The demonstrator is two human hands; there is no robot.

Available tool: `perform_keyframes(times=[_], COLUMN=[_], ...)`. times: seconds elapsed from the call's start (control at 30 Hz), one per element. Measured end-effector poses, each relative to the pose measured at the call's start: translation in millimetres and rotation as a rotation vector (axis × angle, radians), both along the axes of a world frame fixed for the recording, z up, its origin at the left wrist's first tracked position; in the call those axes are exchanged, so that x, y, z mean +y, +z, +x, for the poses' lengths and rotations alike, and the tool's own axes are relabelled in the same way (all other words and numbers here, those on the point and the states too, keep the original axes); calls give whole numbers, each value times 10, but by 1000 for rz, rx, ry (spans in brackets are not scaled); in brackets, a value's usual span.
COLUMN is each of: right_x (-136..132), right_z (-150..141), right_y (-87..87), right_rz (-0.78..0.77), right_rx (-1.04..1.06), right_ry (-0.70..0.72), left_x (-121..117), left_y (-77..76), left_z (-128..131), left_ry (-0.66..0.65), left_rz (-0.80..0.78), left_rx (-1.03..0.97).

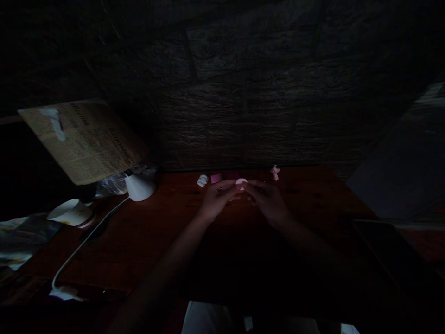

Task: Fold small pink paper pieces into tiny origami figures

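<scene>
The scene is very dark. Both my hands reach out over a reddish wooden table [156, 232]. My left hand [216, 199] and my right hand [267, 198] meet at a small round pink piece [241, 183], pinching it together between their fingertips. Just beyond the hands lie a small white lump [202, 180], a pink block [216, 178] and a small pale pink figure [275, 172], all near the wall.
A white lamp head [139, 187] on a bent white arm [86, 239] points down at the left. A white cup [70, 212] stands at the far left under a newspaper sheet [85, 139]. A dark flat object [396, 255] lies right. A brick wall [264, 93] is behind.
</scene>
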State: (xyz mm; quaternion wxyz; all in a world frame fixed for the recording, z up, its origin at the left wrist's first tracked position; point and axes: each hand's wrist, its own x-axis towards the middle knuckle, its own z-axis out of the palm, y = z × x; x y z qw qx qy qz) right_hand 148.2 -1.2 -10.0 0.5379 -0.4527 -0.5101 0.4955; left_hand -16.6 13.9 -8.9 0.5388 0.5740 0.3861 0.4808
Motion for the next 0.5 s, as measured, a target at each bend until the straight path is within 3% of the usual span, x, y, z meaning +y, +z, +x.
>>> perform_keyframes(times=[0.17,0.33,0.5], right_x=[7,-11,-43], right_z=[24,12,-61], right_y=[16,3,-94], right_rz=[69,63,4], right_rx=[-154,-81,-70], right_ry=[-10,24,29], left_x=[24,40,44], left_y=[-19,-15,-3], left_z=[-21,-38,-79], left_ry=[73,141,81], left_rz=[26,-11,-55], left_rx=[60,43,54])
